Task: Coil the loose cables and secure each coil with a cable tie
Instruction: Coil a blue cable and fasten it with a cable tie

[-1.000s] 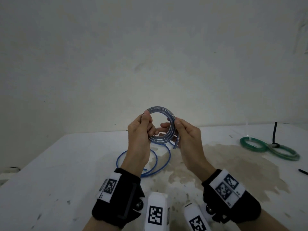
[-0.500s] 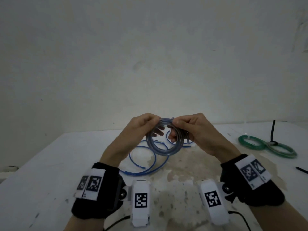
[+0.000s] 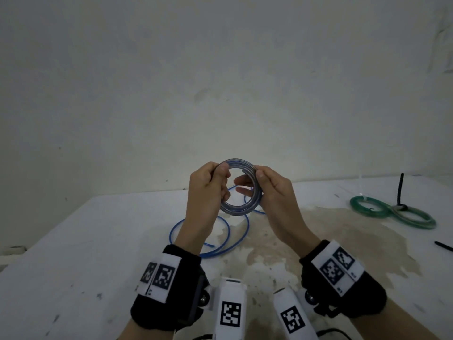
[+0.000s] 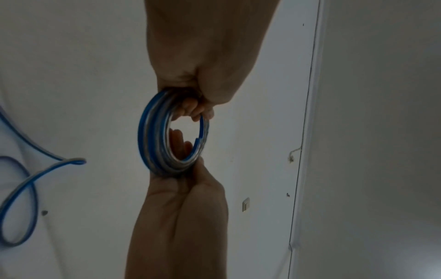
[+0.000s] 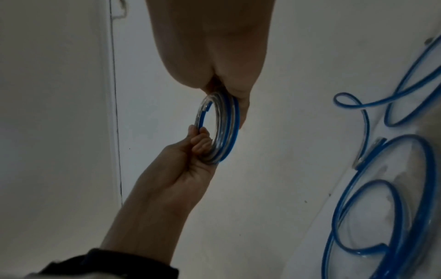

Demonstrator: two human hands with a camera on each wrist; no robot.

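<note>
1. Since half a second ago, your hands have turned the coil [image 3: 241,187] more upright, higher above the table [image 3: 98,241].
2. Your left hand [image 3: 208,185] and right hand [image 3: 272,190] each pinch one side of it.
3. Loose cable [image 3: 220,241] lies near the table's middle.
4. No tie is on yet; slacken either pinch and the springy turns likely fan apart.

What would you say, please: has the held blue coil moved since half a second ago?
Yes: the blue coil has risen against the table's far edge.
</note>
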